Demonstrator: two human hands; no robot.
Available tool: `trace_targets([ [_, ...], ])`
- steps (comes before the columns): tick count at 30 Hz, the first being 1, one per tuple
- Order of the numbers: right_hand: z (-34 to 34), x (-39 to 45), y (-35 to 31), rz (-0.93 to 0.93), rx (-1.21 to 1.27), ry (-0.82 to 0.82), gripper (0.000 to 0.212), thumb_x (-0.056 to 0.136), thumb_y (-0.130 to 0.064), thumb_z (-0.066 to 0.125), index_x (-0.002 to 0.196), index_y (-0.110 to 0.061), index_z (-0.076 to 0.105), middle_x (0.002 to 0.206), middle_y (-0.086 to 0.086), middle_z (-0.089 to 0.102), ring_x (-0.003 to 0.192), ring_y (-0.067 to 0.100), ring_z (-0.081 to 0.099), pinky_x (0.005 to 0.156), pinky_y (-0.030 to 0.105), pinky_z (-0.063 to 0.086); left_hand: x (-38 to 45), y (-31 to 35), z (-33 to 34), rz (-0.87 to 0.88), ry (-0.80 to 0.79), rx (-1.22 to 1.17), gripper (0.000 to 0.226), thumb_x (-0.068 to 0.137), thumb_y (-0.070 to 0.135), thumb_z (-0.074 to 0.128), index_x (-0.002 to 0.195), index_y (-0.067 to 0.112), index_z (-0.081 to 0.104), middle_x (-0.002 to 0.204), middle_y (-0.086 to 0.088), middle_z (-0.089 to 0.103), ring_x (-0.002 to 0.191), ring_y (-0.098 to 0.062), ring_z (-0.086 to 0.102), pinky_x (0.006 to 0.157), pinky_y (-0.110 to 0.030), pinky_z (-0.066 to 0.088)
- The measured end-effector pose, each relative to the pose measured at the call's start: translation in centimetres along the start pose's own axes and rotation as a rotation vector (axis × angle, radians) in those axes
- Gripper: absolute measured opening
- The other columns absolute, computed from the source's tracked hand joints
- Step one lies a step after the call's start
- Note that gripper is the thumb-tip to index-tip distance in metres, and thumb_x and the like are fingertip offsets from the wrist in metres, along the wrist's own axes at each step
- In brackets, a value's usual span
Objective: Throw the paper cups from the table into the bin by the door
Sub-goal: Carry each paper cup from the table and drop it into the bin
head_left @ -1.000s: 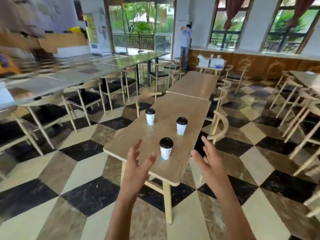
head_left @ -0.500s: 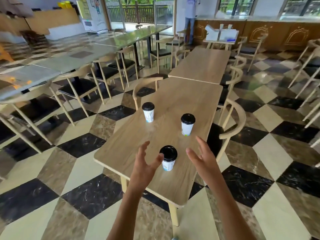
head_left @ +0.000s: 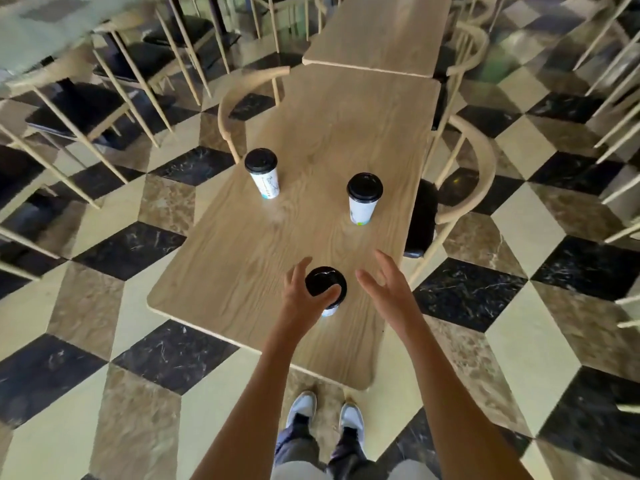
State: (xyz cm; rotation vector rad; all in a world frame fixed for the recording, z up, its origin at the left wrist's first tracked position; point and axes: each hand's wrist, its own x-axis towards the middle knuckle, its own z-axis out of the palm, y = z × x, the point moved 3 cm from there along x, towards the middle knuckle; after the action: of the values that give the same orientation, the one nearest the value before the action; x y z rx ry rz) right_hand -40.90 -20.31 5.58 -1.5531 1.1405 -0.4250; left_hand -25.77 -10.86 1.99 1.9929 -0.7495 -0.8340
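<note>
Three paper cups with black lids stand on the long wooden table (head_left: 242,265). The near cup (head_left: 326,289) is close to the table's front end. The left hand (head_left: 304,299) is wrapped around it, thumb on one side of the lid and fingers on the other, so it is grasping the cup while the cup sits on the wood. The right hand (head_left: 388,289) is just beside it, fingers spread wide and holding nothing. Farther back stand the left cup (head_left: 263,174) and the right cup (head_left: 363,199), well apart from each other. A chair (head_left: 485,168) is tucked in at the right side. White shoes (head_left: 325,410) show on the checkered floor (head_left: 138,393) below.
</note>
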Motion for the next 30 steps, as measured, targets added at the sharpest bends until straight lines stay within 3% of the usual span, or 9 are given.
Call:
trace_targets([
  [4, 1.1, 1.5, 0.8, 0.055, 0.012, 0.021, 0.067, 0.093, -0.046, 0.058, 0.151, -0.025, 0.032, 0.158, -0.002, 0.035, 0.145, 0.017, 0.033, 0.116, 0.039, 0.03, 1.1, -0.7, 1.5, -0.028, -0.083, 0.093, 0.094, 0.076, 0.031, 0.082, 0.154, 0.027, 0.029, 0.154, -0.007, 0.026, 0.142, -0.028, 0.03, 0.115, -0.051, 0.033],
  [7, 1.9, 2.3, 1.2, 0.101, 0.029, 0.016, 0.067, 0.093, -0.044, 0.058, 0.152, -0.025, 0.031, 0.159, -0.002, 0.034, 0.146, 0.017, 0.031, 0.118, 0.04, 0.029, 1.5, -1.2, 2.3, -0.032, -0.096, 0.162, 0.095, 0.072, 0.035, 0.081, 0.152, 0.034, 0.029, 0.156, -0.005, 0.022, 0.142, -0.029, 0.028, 0.115, -0.051, 0.033],
  [11, 2.2, 2.9, 1.6, 0.127, 0.055, 0.029, 0.067, 0.093, -0.046, 0.058, 0.152, -0.028, 0.031, 0.159, -0.003, 0.034, 0.146, 0.017, 0.032, 0.117, 0.039, 0.03, 1.9, -1.5, 2.7, 0.016, -0.092, 0.19, 0.091, 0.071, 0.03, 0.082, 0.149, 0.029, 0.037, 0.146, -0.004, 0.032, 0.136, -0.026, 0.035, 0.112, -0.051, 0.037],
  [20, 2.2, 2.7, 1.5, 0.115, 0.08, 0.068, 0.067, 0.092, -0.047, 0.057, 0.151, -0.029, 0.029, 0.159, -0.004, 0.033, 0.146, 0.017, 0.031, 0.117, 0.042, 0.029, 2.5, -0.7, 1.7, 0.038, -0.049, 0.11, 0.084, 0.07, 0.032, 0.082, 0.142, 0.035, 0.04, 0.129, 0.003, 0.036, 0.124, -0.021, 0.045, 0.102, -0.047, 0.049],
  [24, 2.2, 2.2, 0.5, 0.112, 0.092, 0.106, 0.069, 0.092, -0.046, 0.057, 0.152, -0.028, 0.027, 0.16, -0.004, 0.032, 0.147, 0.017, 0.03, 0.118, 0.044, 0.029, 2.8, 0.9, 0.2, 0.077, -0.024, 0.002, 0.091, 0.069, 0.036, 0.085, 0.145, 0.037, 0.037, 0.134, 0.002, 0.037, 0.122, -0.017, 0.047, 0.093, -0.031, 0.051],
  [27, 2.1, 1.6, -0.5, 0.088, 0.08, 0.147, 0.069, 0.093, -0.047, 0.055, 0.153, -0.025, 0.027, 0.16, -0.002, 0.031, 0.147, 0.02, 0.03, 0.118, 0.045, 0.029, 3.3, 2.7, -1.4, 0.085, -0.04, -0.109, 0.093, 0.069, 0.035, 0.084, 0.149, 0.035, 0.034, 0.136, 0.006, 0.041, 0.118, -0.01, 0.046, 0.079, -0.01, 0.038],
  [30, 1.9, 0.8, -1.5, 0.047, 0.047, 0.196, 0.064, 0.094, -0.046, 0.054, 0.15, -0.025, 0.032, 0.156, 0.0, 0.038, 0.144, 0.02, 0.035, 0.112, 0.037, 0.033, 3.2, 4.7, -3.0, 0.11, -0.049, -0.197, 0.088, 0.075, 0.033, 0.083, 0.149, 0.032, 0.037, 0.134, 0.012, 0.05, 0.119, -0.005, 0.051, 0.079, -0.007, 0.036],
])
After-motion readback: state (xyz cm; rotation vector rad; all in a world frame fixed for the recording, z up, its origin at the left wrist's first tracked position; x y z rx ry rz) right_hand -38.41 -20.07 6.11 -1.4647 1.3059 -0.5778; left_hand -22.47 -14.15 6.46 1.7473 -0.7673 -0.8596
